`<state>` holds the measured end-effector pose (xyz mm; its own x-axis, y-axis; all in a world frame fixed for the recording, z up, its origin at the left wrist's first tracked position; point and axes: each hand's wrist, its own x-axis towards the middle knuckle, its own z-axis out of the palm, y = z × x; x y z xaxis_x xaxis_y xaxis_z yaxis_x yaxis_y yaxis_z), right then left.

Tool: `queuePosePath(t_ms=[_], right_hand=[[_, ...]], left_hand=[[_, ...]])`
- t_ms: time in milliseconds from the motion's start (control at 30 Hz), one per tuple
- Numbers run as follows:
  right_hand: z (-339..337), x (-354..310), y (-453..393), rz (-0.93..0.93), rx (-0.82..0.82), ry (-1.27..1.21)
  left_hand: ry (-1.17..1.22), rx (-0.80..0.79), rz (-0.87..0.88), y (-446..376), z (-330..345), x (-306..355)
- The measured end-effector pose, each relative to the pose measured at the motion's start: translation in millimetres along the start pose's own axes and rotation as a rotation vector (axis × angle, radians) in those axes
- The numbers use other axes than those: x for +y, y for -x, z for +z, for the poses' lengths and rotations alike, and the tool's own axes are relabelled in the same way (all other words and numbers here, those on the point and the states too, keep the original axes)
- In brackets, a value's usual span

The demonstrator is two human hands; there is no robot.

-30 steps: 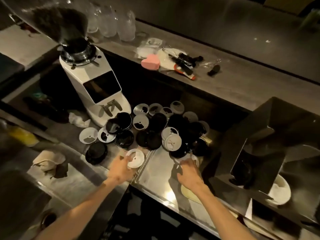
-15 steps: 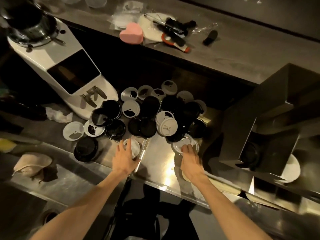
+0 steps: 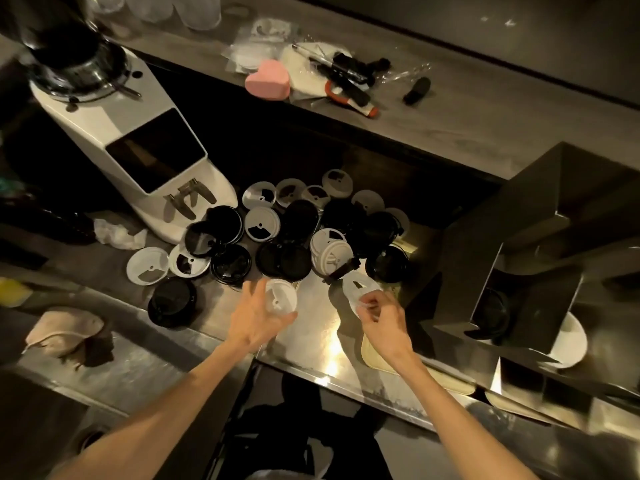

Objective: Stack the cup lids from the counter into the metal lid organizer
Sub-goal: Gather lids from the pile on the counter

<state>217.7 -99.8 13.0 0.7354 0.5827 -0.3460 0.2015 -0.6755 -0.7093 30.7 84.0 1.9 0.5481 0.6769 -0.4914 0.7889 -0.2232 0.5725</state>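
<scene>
Left hand (image 3: 258,315) grip curled round a white lid (image 3: 281,295), right hand (image 3: 379,315) pinching a tilted clear lid (image 3: 356,289).

Black and white lids (image 3: 294,233) heaped on counter; dark metal organizer (image 3: 519,258) at right, lids inside.

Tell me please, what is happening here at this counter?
A person is sorting cup lids. The left hand holds one white lid, and the right hand pinches another white lid. Many black and white lids lie in a loose pile on the counter. The metal lid organizer stands at the right, with a few lids already inside.
</scene>
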Motion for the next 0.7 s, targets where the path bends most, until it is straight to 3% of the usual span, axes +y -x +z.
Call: queuePosePath(t_ms=[100,200,367,500,700], right_hand=[[-8.2,-14.4,2.8,0.126,0.020,-0.263],[-17.3,-33.7,8.9,0.219,-0.016,-0.487],[-27.9,-60.3,22.5,0.168,-0.144,-0.650],[-37.6,-81.1,39.9,0.106,-0.258,-0.831],[-48.7,-104.3,61.2,-0.015,-0.305,-0.770]], left_hand=[[0.214,-0.094,0.017,-0.4,2.6,15.1],[0.654,-0.254,-0.126,8.4,-0.5,45.1],[1.217,-0.555,-0.273,23.7,-11.5,74.2],[1.317,-0.637,-0.204,37.1,-19.5,96.2],[1.233,-0.640,-0.126,53.2,-34.1,119.1]])
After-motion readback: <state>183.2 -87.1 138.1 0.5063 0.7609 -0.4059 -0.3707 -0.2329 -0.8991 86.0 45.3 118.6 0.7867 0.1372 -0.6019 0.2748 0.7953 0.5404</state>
